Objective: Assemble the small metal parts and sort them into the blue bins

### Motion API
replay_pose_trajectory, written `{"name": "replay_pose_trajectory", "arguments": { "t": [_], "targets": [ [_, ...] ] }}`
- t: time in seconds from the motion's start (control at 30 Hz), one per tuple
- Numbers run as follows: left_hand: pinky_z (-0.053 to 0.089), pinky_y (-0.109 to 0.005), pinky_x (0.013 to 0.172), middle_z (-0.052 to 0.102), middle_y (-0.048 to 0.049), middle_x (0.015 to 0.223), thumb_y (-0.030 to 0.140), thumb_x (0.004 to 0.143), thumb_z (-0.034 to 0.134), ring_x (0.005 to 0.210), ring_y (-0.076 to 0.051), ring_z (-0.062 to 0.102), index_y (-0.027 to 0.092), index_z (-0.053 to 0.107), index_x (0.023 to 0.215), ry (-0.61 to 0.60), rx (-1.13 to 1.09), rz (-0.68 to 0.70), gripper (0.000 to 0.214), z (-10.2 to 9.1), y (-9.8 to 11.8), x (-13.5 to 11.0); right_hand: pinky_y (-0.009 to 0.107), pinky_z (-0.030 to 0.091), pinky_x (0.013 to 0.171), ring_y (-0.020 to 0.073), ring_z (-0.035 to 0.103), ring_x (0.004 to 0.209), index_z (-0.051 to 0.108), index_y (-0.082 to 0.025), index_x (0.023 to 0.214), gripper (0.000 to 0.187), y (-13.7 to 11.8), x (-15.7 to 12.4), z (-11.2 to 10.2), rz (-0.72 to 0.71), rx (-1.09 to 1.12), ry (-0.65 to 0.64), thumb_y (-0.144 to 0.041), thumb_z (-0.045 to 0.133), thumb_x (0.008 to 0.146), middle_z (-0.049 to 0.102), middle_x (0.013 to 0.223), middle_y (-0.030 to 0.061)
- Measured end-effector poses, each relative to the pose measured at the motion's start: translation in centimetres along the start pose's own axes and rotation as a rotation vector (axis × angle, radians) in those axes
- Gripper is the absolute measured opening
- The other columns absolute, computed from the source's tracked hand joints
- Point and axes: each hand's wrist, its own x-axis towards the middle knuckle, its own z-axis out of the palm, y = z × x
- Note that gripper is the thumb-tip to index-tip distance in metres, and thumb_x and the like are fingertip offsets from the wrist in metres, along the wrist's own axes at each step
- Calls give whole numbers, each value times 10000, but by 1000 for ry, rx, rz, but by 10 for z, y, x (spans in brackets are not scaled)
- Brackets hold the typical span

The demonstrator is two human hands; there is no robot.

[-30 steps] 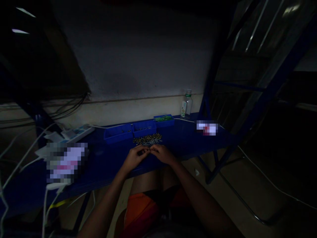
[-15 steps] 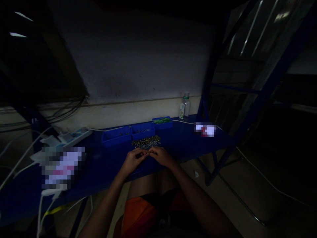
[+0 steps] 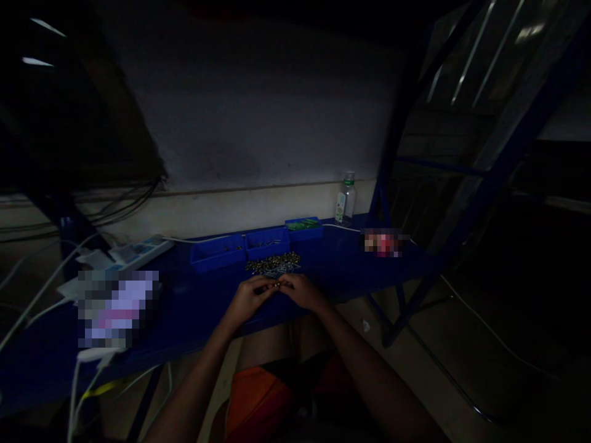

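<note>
My left hand and my right hand meet over the front part of the blue table, fingertips pinched close together. Between them shows a small brass-coloured piece, too small and dark to name exactly; both hands appear closed on it. Just beyond my fingers lies a heap of small brass-coloured parts, with thin silvery pins along its near side.
Behind the heap stand a blue bin with a few small parts, another with thin metal pieces, and one with green items. A clear bottle is at back right. A power strip and cables lie left.
My hands stay together in nearly the same place, with the small piece between the fingertips shifting slightly. The view has moved a little.
</note>
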Motion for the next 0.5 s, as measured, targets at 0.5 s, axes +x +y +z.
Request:
{"name": "replay_pose_trajectory", "arguments": {
  "t": [0.5],
  "targets": [
    [463, -303, 794, 677, -75, 955, 409, 805, 510, 855, -215, 615, 138, 635, 966, 172, 248, -171, 340, -38, -33, 19, 192, 408, 622, 97, 569, 662, 610, -188, 842, 132, -1, 1, 1, 40, -99, 18, -290, 531, 818, 636, 754, -3]
  ]
}}
